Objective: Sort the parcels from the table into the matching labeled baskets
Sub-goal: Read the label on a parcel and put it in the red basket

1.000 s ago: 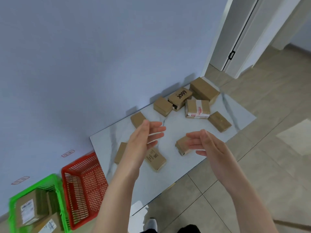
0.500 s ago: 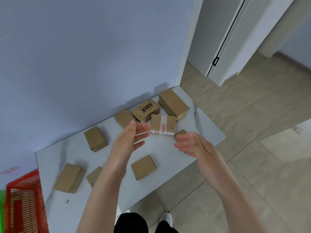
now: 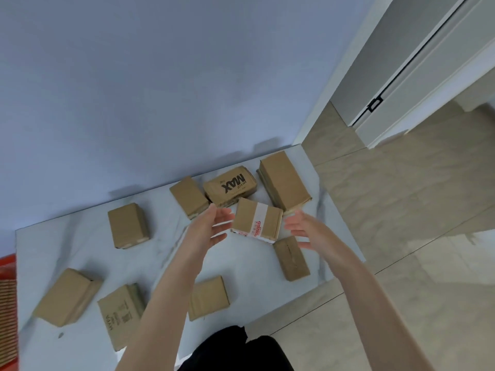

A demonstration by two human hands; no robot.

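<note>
taped parcel (image 3: 257, 223) sitting between both hands
It's lying on the table (image 3: 80, 250) near the far right end, just in front of the MAX parcel (image 3: 230, 184). The left hand (image 3: 214, 226) and right hand (image 3: 305, 231) are flanking it, fingers straight and spread, gripping nothing; can't tell if they're touching it. A red basket (image 3: 8, 285) is peeking in far left.

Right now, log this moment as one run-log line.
left hand: open, left of taped parcel | right hand: open, right of it | grip: none yet | red basket: left edge of view
</note>
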